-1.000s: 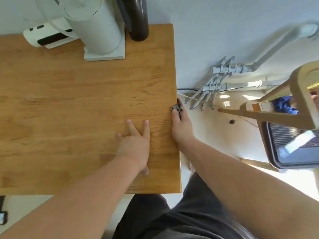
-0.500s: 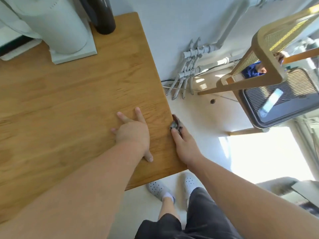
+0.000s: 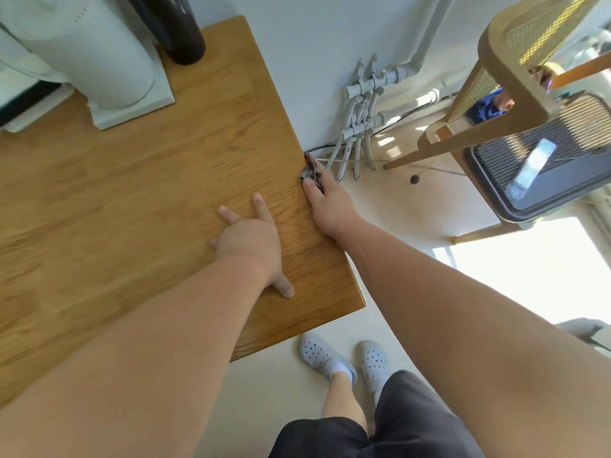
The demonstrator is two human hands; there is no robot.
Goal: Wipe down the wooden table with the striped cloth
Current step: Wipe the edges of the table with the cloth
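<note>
Since the previous frame the right hand (image 3: 330,209) has advanced along the right edge of the desk (image 3: 148,200), away from the person, taking the striped cloth (image 3: 310,171) with it. Thumb and fingers pinch the bunched cloth against that edge. The left hand (image 3: 249,241) lies flat on the desk, just beside, fingers (image 3: 261,204) spread.

Bunched striped cloth (image 3: 310,171) lies against right edge of wooden table (image 3: 148,200).
</note>
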